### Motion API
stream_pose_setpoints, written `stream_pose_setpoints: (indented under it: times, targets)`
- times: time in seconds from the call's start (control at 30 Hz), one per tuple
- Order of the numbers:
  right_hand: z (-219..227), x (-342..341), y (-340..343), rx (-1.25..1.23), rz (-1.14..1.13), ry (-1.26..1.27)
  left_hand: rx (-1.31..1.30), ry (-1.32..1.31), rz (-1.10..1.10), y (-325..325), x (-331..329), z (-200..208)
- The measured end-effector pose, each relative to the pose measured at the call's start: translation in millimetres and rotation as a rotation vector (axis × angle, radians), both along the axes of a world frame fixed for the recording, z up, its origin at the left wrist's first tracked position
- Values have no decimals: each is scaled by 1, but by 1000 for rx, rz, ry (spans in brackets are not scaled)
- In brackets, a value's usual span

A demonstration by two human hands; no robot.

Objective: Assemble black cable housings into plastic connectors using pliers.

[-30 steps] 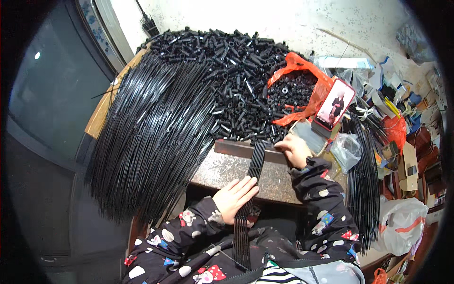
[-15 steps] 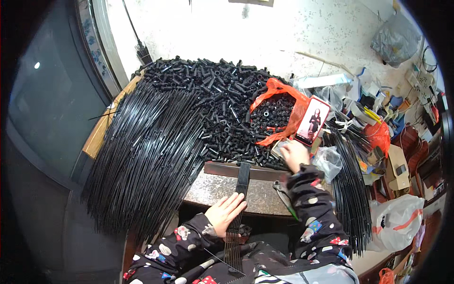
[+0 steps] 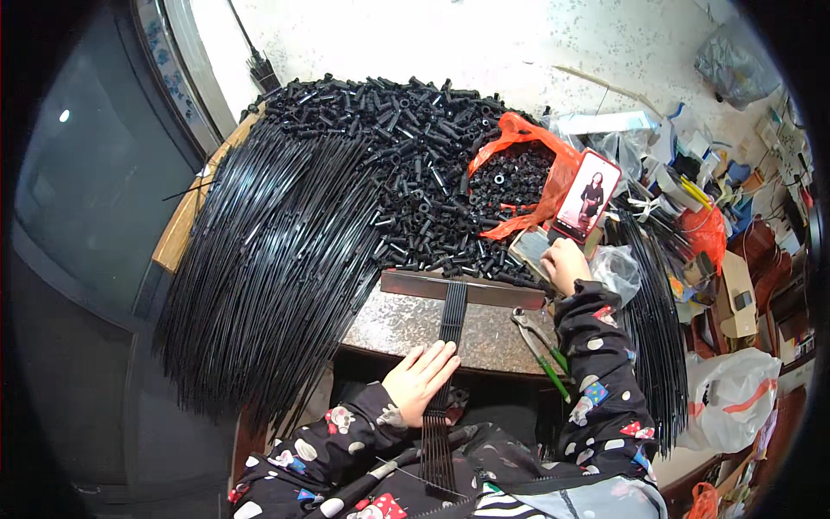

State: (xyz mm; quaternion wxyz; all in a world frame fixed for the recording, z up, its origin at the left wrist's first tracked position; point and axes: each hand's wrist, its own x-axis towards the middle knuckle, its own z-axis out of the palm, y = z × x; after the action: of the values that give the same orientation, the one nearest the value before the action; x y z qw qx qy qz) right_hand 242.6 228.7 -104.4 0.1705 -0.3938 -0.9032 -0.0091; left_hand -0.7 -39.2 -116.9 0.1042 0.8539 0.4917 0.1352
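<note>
My left hand (image 3: 421, 381) lies flat, fingers stretched, across a row of thin black rods (image 3: 453, 316). The rods run side by side from a brown bar (image 3: 501, 294) at the table's back edge down toward my lap. My right hand (image 3: 566, 264) is closed, with its fingers curled, just below a phone (image 3: 588, 197) in a red case. What its fingers hold, if anything, is hidden. Green-handled pincers (image 3: 542, 353) lie on the speckled tabletop (image 3: 402, 324), left of my right sleeve.
Black tubular pieces (image 3: 415, 173) are heaped beyond the bar. Small black nut-like parts fill a red plastic bag (image 3: 553, 195). Long black rods (image 3: 268, 268) spread on the left, with more (image 3: 653, 346) on the right. Clutter and a white bag (image 3: 735, 402) stand at far right.
The view has shifted slightly. My right hand, blurred before, now shows clearly with curled fingers below the phone. The pincers are more exposed. My left hand stays flat on the rods.
</note>
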Motion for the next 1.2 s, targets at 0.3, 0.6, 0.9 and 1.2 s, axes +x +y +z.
stream_pose_setpoints:
  times: [0.3, 0.6, 0.9, 1.2]
  targets:
    - [-4, -66, -56, -155, 268, 195, -63, 11, -19, 4, -2, 9]
    - [-8, -72, -67, -189, 167, 196, -97, -6, -35, 7, -4, 8]
    - [-7, -75, -67, -236, 166, 241, -82, -18, -48, 8, -4, 5]
    - [-5, -74, -70, -223, 170, 241, -58, -18, -52, 6, -6, 4]
